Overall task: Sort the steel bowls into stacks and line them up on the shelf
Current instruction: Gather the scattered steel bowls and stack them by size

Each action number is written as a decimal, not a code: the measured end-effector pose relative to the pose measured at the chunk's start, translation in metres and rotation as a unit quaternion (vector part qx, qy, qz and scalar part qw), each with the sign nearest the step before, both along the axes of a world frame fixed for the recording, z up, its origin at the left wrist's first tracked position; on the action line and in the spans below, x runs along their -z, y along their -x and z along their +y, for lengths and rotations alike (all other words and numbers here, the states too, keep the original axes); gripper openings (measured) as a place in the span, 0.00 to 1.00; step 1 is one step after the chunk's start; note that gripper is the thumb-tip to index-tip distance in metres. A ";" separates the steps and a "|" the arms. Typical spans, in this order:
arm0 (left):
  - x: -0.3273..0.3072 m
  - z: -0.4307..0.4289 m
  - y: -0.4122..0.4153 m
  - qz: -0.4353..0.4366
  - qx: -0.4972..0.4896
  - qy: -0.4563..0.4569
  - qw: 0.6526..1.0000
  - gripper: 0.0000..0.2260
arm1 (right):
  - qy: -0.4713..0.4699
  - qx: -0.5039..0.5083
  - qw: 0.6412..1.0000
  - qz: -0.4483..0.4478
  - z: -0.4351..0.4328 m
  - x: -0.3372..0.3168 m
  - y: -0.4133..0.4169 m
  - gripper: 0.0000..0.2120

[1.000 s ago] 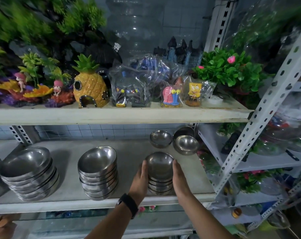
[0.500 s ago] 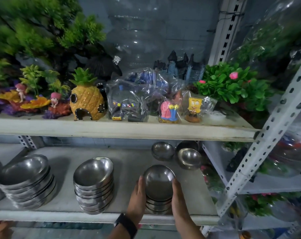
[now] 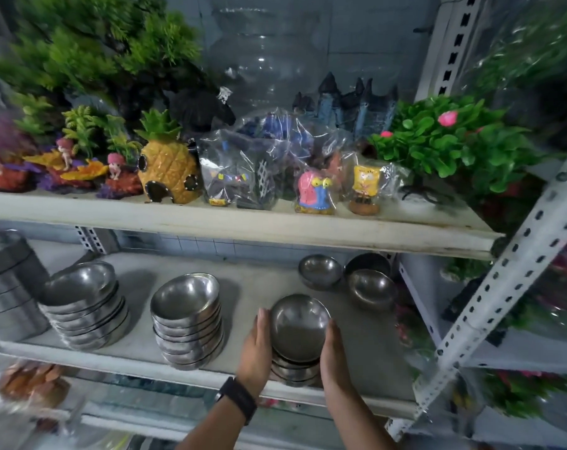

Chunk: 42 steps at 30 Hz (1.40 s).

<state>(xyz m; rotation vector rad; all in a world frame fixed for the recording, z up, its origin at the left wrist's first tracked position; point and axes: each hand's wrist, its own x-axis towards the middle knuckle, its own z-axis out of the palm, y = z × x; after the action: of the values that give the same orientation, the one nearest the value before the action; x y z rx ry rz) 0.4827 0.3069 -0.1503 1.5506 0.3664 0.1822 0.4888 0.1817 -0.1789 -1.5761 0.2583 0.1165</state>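
Little has moved: left hand (image 3: 257,349) and right hand (image 3: 332,352) still flank the small stack (image 3: 300,332) near the shelf's (image 3: 373,339) front edge, each grip flat-fingered, pressing its sides to square it. Next likely means reaching for the loose bowls (image 3: 319,271) behind.

The left hand (image 3: 257,349) and right hand (image 3: 332,352) press flat against a small bowl stack (image 3: 300,332) on the shelf (image 3: 249,280); a taller stack (image 3: 188,323) stands leftward.

Both forearms are bare of sleeves, and a black wristband (image 3: 237,400) wraps the left wrist.
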 end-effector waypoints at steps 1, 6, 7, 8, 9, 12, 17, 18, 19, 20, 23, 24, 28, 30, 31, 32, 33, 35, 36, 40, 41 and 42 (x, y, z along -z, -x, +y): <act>0.002 0.001 0.000 0.002 0.002 -0.009 1.000 0.36 | -0.015 0.016 1.000 0.000 -0.004 -0.016 -0.018 0.35; -0.001 0.004 0.003 0.001 0.013 -0.029 0.999 0.18 | -0.048 0.034 0.993 -0.101 -0.003 -0.010 -0.013 0.23; -0.005 0.005 0.005 0.006 0.013 -0.027 1.000 0.17 | -0.044 0.033 0.993 -0.109 -0.003 -0.009 -0.014 0.24; -0.003 0.005 0.004 0.006 0.014 -0.016 1.000 0.16 | -0.040 0.034 0.992 -0.114 -0.003 -0.009 -0.014 0.23; -0.002 0.004 0.004 0.005 0.019 -0.007 1.000 0.15 | -0.035 0.039 0.992 -0.115 -0.003 -0.009 -0.015 0.21; 0.004 0.003 0.005 0.000 0.025 0.009 1.000 0.13 | -0.035 0.044 0.993 -0.102 -0.001 -0.010 -0.014 0.17; 0.007 0.006 0.004 0.021 0.031 0.013 0.999 0.21 | -0.028 0.042 0.996 -0.069 0.001 -0.014 -0.017 0.23; 0.007 0.007 0.004 0.022 0.029 0.013 0.999 0.21 | -0.032 0.044 0.996 -0.065 0.002 -0.014 -0.017 0.26; 0.006 0.007 0.003 0.019 0.031 0.013 0.999 0.20 | -0.036 0.042 0.997 -0.060 0.002 -0.013 -0.017 0.28; 0.005 0.007 0.002 0.017 0.034 0.011 0.999 0.20 | -0.039 0.042 0.997 -0.059 0.002 -0.014 -0.017 0.30; 0.006 0.009 -0.001 0.023 0.040 0.007 0.999 0.18 | -0.041 0.037 0.997 -0.046 0.003 -0.014 -0.017 0.28; 0.010 0.011 -0.003 0.022 0.039 0.014 0.999 0.22 | -0.042 0.038 0.997 -0.044 0.002 -0.014 -0.016 0.25; 0.021 0.016 -0.010 0.028 0.054 -0.003 0.998 0.18 | -0.022 0.029 0.999 -0.034 -0.002 -0.013 -0.014 0.20; 0.014 0.017 -0.011 0.023 0.050 0.004 0.998 0.15 | -0.006 0.021 0.999 -0.036 -0.003 -0.012 -0.013 0.22; 0.009 0.018 -0.010 0.019 0.054 0.002 0.998 0.14 | 0.000 0.017 0.999 -0.034 -0.004 -0.012 -0.013 0.24; 0.005 0.018 -0.009 0.018 0.058 -0.001 0.998 0.13 | 0.009 0.013 0.999 -0.033 -0.005 -0.012 -0.012 0.25; 0.001 0.017 -0.008 0.015 0.063 -0.007 0.998 0.13 | 0.011 0.010 0.999 -0.035 -0.006 -0.013 -0.012 0.24; -0.002 0.017 -0.008 0.001 0.073 -0.020 0.997 0.13 | 0.022 0.001 0.999 -0.039 -0.007 -0.013 -0.012 0.26; -0.003 0.018 -0.009 -0.004 0.075 -0.021 0.997 0.13 | 0.029 -0.003 0.999 -0.041 -0.008 -0.013 -0.013 0.27; -0.010 0.025 -0.013 -0.014 0.088 -0.066 0.994 0.11 | 0.117 -0.034 0.991 -0.056 -0.018 -0.033 -0.007 0.13; -0.013 0.028 -0.014 -0.018 0.098 -0.097 0.990 0.10 | 0.153 -0.047 0.985 -0.064 -0.023 -0.042 -0.004 0.12; -0.016 0.032 -0.015 -0.022 0.108 -0.136 0.985 0.09 | 0.188 -0.057 0.977 -0.076 -0.030 -0.050 -0.005 0.12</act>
<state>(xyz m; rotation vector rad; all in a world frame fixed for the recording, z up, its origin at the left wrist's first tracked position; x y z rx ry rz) 0.4980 0.3386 -0.1339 1.8396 0.1396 0.0995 0.4942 0.1515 -0.1290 -1.9676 0.0704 0.0366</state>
